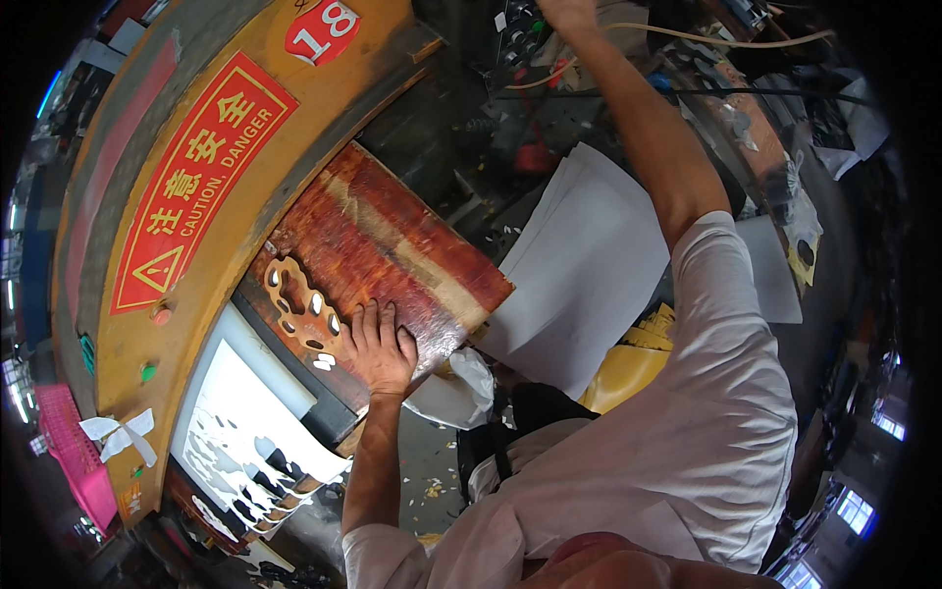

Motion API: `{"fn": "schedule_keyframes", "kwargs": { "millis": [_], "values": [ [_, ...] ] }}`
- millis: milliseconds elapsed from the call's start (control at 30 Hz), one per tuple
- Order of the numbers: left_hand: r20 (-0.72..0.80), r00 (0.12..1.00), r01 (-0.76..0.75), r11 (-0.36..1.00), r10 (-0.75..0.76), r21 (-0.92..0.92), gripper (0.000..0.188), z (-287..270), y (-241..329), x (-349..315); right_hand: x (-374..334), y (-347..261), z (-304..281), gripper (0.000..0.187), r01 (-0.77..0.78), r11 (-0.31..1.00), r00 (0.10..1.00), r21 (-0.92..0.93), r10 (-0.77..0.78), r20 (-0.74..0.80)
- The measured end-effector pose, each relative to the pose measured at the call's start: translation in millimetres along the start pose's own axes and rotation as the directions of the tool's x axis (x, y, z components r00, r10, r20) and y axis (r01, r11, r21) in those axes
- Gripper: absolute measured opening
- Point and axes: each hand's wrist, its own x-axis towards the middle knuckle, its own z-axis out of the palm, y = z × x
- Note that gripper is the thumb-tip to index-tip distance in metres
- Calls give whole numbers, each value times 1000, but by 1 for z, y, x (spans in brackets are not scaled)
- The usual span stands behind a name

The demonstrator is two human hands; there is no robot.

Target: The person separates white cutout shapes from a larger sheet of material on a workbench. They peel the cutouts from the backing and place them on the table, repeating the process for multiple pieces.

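Note:
My left hand [381, 351] lies flat on a worn reddish-brown wooden board [412, 231], its fingers a little apart. Beside those fingertips is a tan, wavy-edged piece with several holes [291, 303], which looks like a cutting die; whether my fingers touch it I cannot tell. Small white bits [324, 362] show close to it. Far up at the top edge, my right hand [569, 12] is at the end of my stretched arm, near dark clutter. The picture's edge cuts off its fingers, so their grip is hidden.
An orange-yellow machine beam [196, 98] with a red warning sign curves along the left. Below it, a white sheet with cut-out holes [231, 412] rests on a pale slab. Large white sheets [589, 255], a white bag [456, 393] and yellow material [623, 373] lie to the right.

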Motion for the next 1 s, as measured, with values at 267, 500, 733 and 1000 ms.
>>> {"fn": "schedule_keyframes", "kwargs": {
  "millis": [267, 500, 733, 1000],
  "values": [
    [-6, 1000, -2, 1000, 2, 20, 47, 0, 0, 0, 10, 39, 17, 15, -479, -61, 845, 876, 238, 478],
    [1, 1000, 5, 1000, -5, 10, 48, 0, -1, 1, 16, 54, 25, 11, -471, -95, 808, 877, 352, 472],
    [-11, 1000, -7, 1000, 7, 0, 47, 0, -2, 0, 8, 43, 17, 15, 33, 997, 997, 71, -38, 73],
    [13, 1000, 7, 1000, -7, 2, 47, 0, -1, 0, 17, 59, 23, 20, -234, 796, 971, 559, 162, 176]
  ]
}}
